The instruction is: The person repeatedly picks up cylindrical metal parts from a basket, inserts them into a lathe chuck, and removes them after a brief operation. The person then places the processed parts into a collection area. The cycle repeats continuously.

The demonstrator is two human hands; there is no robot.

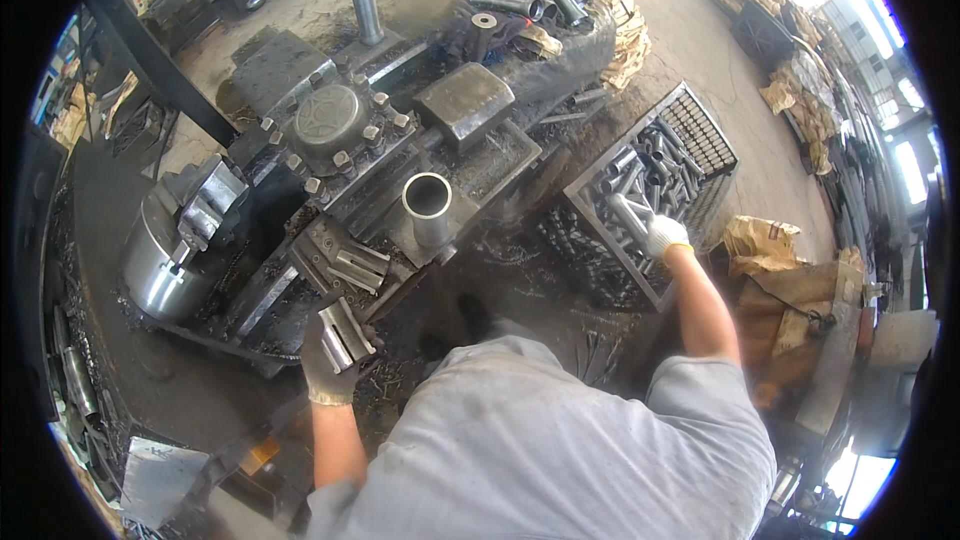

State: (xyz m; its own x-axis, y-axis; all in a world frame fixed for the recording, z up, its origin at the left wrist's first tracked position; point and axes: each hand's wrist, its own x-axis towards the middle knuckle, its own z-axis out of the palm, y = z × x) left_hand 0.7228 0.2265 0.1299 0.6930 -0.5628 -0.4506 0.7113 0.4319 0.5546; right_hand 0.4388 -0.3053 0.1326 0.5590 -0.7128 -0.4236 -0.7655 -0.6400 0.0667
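Note:
My left hand [326,374], in a dark-stained work glove, is closed round a shiny slotted metal sleeve [345,336] beside the lathe. Similar slotted metal pieces [356,268] lie on the lathe carriage just beyond it. Out to the right, my right hand [666,234] in a white glove reaches over a metal mesh crate [712,130]. Its fingers are round the near end of a bright metal tube [630,217]. Many loose metal tubes [668,162] fill the crate around it.
A lathe chuck [165,275] is at the left, near a bolted tool post [330,122]. One upright metal cylinder [431,210] stands on the carriage, and a taller tube [366,8] stands farther back. Metal chips litter the floor. A wooden box [815,340] sits right of my arm.

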